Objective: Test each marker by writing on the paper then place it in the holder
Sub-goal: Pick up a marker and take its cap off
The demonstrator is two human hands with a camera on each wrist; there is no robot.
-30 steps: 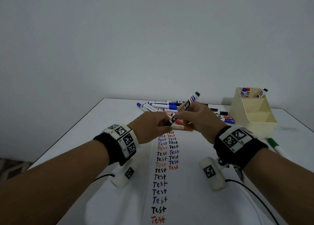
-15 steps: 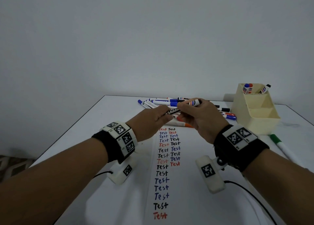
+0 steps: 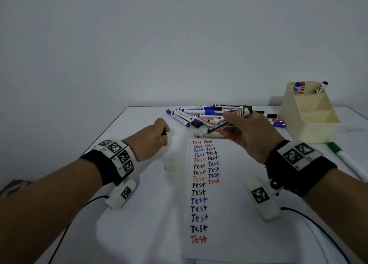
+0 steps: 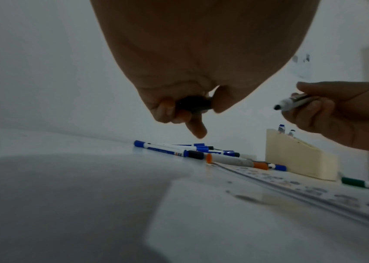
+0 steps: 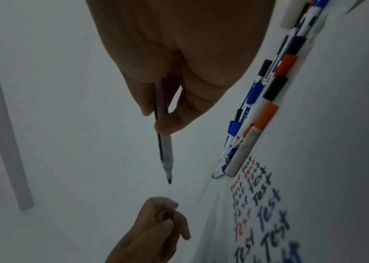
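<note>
With the right hand (image 3: pixel 252 136) gripping the uncapped black marker (image 3: pixel 229 122) and the left hand (image 3: pixel 153 142) pinching its cap (image 4: pixel 193 105), the tip should probably come down lightly under the shorter column on the paper (image 3: pixel 235 204).

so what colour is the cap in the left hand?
Black cap, clearest in the left wrist view.

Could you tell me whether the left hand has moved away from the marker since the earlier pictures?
Yes. The left hand, gripping the black cap, has drawn leftward off the marker, and now sits left of the paper's written columns.
</note>
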